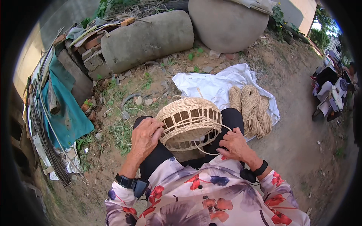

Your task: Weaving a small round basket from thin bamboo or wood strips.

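A woven basket (190, 121) of pale twisted cord rests on my lap, tilted between my knees. Its side has a row of open gaps between tightly woven bands. My left hand (145, 136) grips the basket's left edge, fingers curled in against the weave. To the right of the basket, my right hand (237, 146) is closed with thumb and fingers together on a strand of cord (205, 151) that loops out from the basket. Loose thin strands also curl out beyond my left hand.
Thick hanks of cord (256, 113) lie on a white sheet (205, 84) just past my right knee. Farther off stand a concrete cylinder (149, 41) and a large rounded grey vessel (230, 24). A teal cloth (66, 109) hangs over sticks at left. A scooter (330, 94) is at far right.
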`<state>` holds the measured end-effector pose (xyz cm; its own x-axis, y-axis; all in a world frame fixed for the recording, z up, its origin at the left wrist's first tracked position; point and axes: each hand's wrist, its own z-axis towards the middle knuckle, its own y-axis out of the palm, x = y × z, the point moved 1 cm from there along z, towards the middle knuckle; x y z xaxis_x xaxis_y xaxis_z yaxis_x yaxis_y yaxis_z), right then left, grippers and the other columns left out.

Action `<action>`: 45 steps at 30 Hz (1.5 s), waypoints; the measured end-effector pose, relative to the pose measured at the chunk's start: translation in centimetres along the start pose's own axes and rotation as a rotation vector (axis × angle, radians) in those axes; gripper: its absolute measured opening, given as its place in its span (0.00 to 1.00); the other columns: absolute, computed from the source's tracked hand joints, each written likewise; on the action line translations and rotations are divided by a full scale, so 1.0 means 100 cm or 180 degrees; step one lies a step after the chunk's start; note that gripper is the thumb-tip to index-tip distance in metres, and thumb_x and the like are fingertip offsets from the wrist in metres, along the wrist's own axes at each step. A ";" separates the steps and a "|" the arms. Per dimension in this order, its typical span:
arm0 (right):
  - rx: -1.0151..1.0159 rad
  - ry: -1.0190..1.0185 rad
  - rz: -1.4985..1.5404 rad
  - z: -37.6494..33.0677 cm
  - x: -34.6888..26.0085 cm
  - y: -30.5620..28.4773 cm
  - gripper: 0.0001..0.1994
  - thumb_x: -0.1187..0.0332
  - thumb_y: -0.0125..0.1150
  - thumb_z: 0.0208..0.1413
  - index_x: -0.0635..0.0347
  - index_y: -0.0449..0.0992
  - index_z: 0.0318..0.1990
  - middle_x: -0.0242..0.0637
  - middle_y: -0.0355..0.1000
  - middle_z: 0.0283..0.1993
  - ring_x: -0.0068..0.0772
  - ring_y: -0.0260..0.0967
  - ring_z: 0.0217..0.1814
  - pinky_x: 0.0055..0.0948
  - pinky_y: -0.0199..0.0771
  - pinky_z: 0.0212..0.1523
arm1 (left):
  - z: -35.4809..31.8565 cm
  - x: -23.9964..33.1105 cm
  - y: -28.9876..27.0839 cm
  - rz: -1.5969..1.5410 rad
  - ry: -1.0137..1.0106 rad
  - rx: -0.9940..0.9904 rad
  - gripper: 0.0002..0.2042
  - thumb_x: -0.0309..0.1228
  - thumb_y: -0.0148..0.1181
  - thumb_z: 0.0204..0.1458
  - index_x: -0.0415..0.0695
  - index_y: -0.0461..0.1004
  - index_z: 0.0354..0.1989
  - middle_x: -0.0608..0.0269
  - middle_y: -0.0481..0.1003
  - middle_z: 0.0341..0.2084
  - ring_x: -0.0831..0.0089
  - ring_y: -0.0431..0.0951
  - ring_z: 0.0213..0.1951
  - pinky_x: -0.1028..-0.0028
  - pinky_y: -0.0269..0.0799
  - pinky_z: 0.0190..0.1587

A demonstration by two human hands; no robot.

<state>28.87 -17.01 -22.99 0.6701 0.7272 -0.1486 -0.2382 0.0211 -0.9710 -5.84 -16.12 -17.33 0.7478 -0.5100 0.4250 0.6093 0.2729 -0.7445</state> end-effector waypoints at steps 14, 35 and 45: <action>0.1420 0.1031 0.0454 -0.025 0.032 -0.011 0.04 0.72 0.65 0.48 0.57 0.77 0.32 0.37 0.70 0.32 0.41 0.68 0.37 0.39 0.62 0.46 | -0.025 -0.070 -0.033 0.1080 -0.0916 0.0192 0.07 0.28 0.57 0.56 0.40 0.74 0.26 0.53 0.77 0.25 0.52 0.78 0.27 0.59 0.73 0.32; 0.1407 0.0446 0.1527 0.083 0.004 -0.016 0.12 0.79 0.53 0.55 0.58 0.75 0.45 0.41 0.67 0.36 0.44 0.69 0.34 0.36 0.70 0.36 | -0.018 -0.012 0.001 -0.0340 -0.1212 -0.0183 0.13 0.30 0.63 0.51 0.42 0.76 0.46 0.58 0.78 0.37 0.68 0.74 0.24 0.68 0.70 0.30; 0.1279 0.0359 0.1306 0.086 -0.012 -0.020 0.08 0.73 0.57 0.52 0.56 0.72 0.40 0.41 0.64 0.37 0.48 0.70 0.36 0.42 0.72 0.36 | -0.019 0.010 0.025 -0.0774 -0.0831 -0.0602 0.05 0.27 0.58 0.56 0.39 0.76 0.36 0.53 0.78 0.25 0.59 0.80 0.28 0.67 0.74 0.33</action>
<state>22.52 -12.06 -19.25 0.5323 0.6537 -0.5379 -0.7272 0.0278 -0.6858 -4.04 -17.51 -19.69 0.6445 -0.3102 0.6988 0.7356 0.0025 -0.6774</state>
